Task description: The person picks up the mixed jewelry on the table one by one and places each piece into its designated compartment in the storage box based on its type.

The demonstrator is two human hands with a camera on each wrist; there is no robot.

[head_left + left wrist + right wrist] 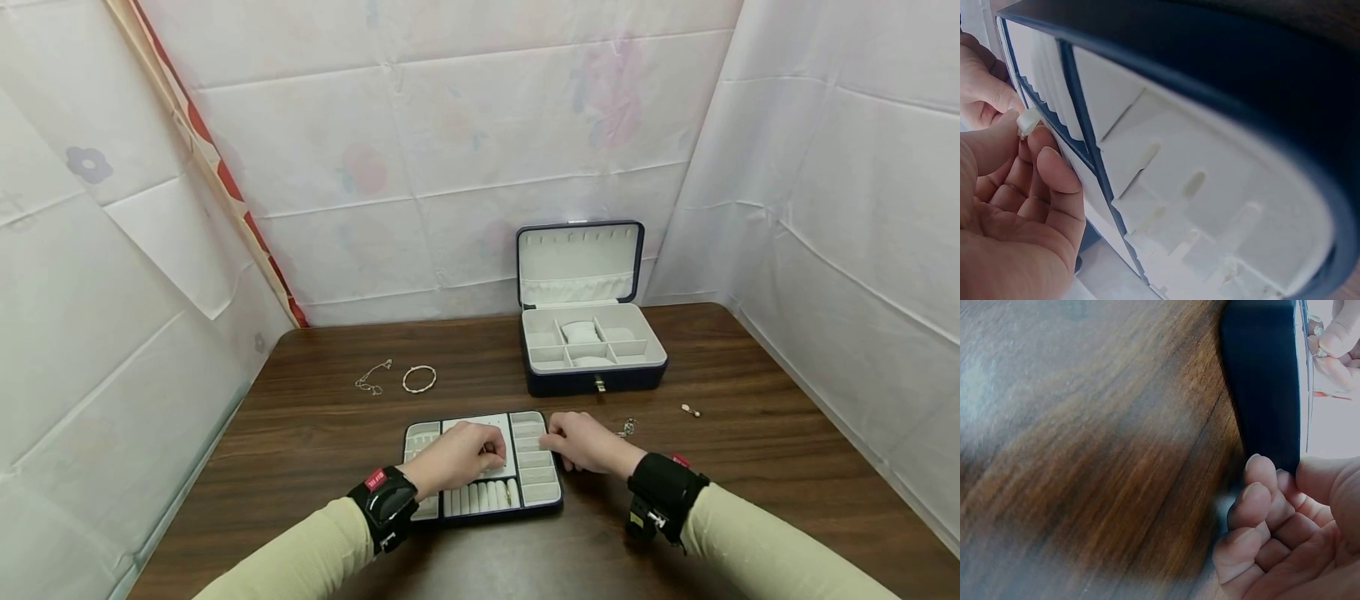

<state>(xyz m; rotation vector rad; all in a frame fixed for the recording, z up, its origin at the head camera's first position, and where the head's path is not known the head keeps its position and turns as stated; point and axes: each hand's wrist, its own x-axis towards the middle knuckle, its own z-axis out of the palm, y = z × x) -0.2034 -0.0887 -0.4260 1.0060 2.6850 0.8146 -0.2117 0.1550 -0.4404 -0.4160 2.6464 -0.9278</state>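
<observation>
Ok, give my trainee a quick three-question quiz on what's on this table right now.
1. True or false: the dark blue jewellery box at the back stands with its lid shut.
2. What does the left hand pinch over the flat white-lined insert tray?
A. a small pale piece
B. the round bangle
C. a pen
3. Fill in: the thin round bangle lies beside a thin ____ on the brown wooden table.

Key: 1 false; 2 A; 3 chain.

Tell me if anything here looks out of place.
Several jewellery pieces lie loose on the table instead of in the jewellery box: a chain and bangle at far left, a small earring at right.
</observation>
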